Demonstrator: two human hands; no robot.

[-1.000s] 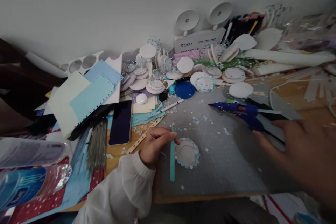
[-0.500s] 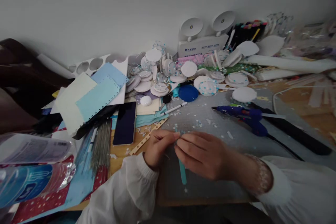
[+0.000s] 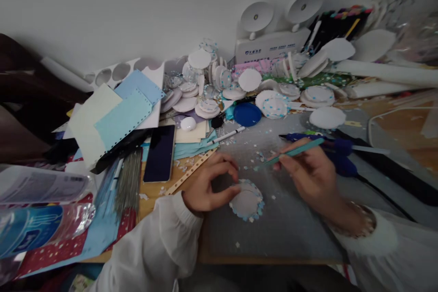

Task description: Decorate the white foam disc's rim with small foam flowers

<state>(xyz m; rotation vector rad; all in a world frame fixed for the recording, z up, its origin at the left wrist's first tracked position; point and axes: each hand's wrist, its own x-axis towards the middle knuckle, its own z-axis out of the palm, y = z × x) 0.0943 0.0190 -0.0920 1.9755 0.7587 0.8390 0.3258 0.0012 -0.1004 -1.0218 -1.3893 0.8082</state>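
My right hand [image 3: 308,173] grips teal tweezers [image 3: 301,148] between thumb and fingers, with the tip pointing left and down over scattered small blue and white pieces [image 3: 257,155]. On the grey mat lies a round white disc [image 3: 247,200] with light-blue bits around its rim. The curled thumb and forefinger of my left hand [image 3: 215,185] come nearly together at the disc's upper-left edge. Part of that edge is hidden by the fingertips.
A blue glue gun [image 3: 337,148] lies behind my right hand. A phone [image 3: 159,153], a bundle of thin wires [image 3: 128,187] and plastic bottles [image 3: 44,230] are at left. White discs [image 3: 249,80] are piled along the back. A blue lid [image 3: 247,114] sits in front of them.
My hands have moved apart, the right one up and to the right with the tweezers. The blue-edged disc now shows beside my left hand. The view has shifted slightly.
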